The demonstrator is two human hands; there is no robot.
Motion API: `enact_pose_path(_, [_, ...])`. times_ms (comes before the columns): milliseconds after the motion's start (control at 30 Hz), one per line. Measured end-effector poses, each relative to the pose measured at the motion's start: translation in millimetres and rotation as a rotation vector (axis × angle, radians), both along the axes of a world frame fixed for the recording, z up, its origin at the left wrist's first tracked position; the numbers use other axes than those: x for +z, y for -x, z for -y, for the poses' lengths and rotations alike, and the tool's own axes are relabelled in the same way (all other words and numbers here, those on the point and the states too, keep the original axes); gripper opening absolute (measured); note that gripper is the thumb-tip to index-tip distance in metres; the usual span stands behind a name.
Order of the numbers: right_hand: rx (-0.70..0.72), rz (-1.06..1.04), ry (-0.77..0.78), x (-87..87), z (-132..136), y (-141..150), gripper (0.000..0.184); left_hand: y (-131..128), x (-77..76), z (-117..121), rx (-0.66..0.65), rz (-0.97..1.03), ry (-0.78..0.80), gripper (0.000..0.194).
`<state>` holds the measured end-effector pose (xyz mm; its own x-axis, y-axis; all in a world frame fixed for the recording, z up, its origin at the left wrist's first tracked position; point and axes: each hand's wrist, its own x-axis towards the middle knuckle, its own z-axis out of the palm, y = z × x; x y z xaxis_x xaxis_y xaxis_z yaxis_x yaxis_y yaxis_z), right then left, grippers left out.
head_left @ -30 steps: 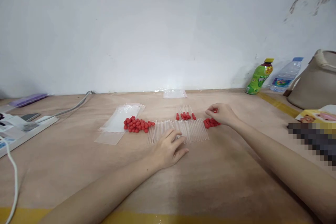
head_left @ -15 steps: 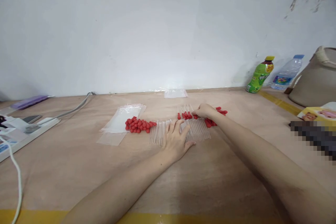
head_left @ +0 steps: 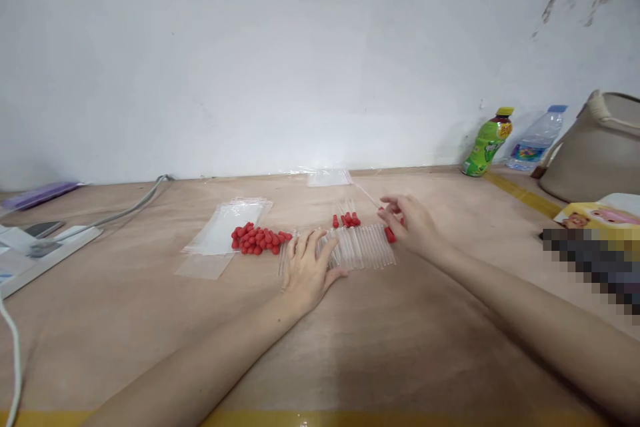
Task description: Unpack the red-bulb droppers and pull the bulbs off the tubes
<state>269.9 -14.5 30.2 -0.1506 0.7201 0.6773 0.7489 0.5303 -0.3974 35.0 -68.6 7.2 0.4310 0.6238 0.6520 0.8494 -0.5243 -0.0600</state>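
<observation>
My left hand (head_left: pixel 309 273) lies with fingers spread over the left part of a row of clear thin tubes (head_left: pixel 365 247). My right hand (head_left: pixel 411 223) pinches the red bulb of a dropper (head_left: pixel 369 196), its clear tube pointing up and left toward the wall. Behind the row lie several droppers with red bulbs (head_left: pixel 351 219), tubes pointing away from me. A heap of loose red rubber bulbs (head_left: pixel 257 239) rests left of the row. More red bulbs (head_left: pixel 390 234) sit at its right end, partly hidden by my right hand.
A stack of clear plastic bags (head_left: pixel 220 230) lies left of the bulb heap, another bag (head_left: pixel 329 178) by the wall. At the left are a power strip (head_left: pixel 75 240) and cable (head_left: pixel 135 205). A green bottle (head_left: pixel 487 145), water bottle (head_left: pixel 537 140) and beige bag (head_left: pixel 593 153) stand back right.
My right hand went to the right end of the laid-out droppers, then moved back with one dropper lifted in its fingers. My left hand spread and shifted left over the tubes.
</observation>
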Motion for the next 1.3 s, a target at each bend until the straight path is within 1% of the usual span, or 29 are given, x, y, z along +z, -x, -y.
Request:
enact_pose_path(67, [0.057,0.078,-0.125,-17.8,17,-3,0.025,9,-1.1,1,-0.007,0.008,-0.003,0.043])
enact_pose_path(133, [0.116,0.139,-0.185,-32.1,30,-4,0.021,17,-1.7,2,-0.034,0.017,-0.003,0.042])
enact_pose_path(233, [0.171,0.197,-0.213,-41.2,43,0,0.016,25,-0.7,6,-0.083,0.049,-0.032,0.043])
enact_pose_path(333, [0.196,0.276,-0.228,-39.0,51,9,0.012,22,1.2,10,-0.165,0.059,-0.057,0.038])
enact_pose_path(433, [0.211,0.333,-0.27,-34.2,57,18,0.011,15,0.9,12,-0.267,0.06,-0.085,0.025])
enact_pose_path(500, [0.206,0.35,-0.291,-32.0,61,21,0.011,12,-0.4,14,-0.286,0.118,-0.136,0.016])
enact_pose_path(567, [0.197,0.363,-0.295,-30.7,63,23,0.012,12,-1.7,14,-0.261,0.156,-0.204,0.015])
enact_pose_path(633, [0.204,0.374,-0.29,-30.4,64,24,0.013,13,-2.4,13,-0.265,0.099,-0.24,0.015])
enact_pose_path(733, [0.26,0.374,-0.288,-31.9,64,27,0.013,14,-3.4,10,-0.394,-0.091,-0.192,0.021])
enact_pose_path(800, [0.299,0.36,-0.293,-33.8,65,30,0.012,14,-5.0,9,-0.448,-0.155,-0.149,0.023])
enact_pose_path(933, [0.334,0.327,-0.305,-35.7,66,32,0.011,13,-7.9,9,-0.428,-0.189,-0.114,0.019])
enact_pose_path(1100, [0.349,0.334,-0.343,-31.7,67,31,0.01,12,-4.4,13,-0.434,-0.207,-0.137,0.012])
enact_pose_path(1200, [0.366,0.33,-0.388,-32.7,67,32,0.016,12,-2.9,16,-0.437,-0.185,-0.153,0.009])
enact_pose_path(1300, [0.373,0.321,-0.432,-36.9,66,28,0.022,15,-4.8,17,-0.444,-0.154,-0.156,0.008])
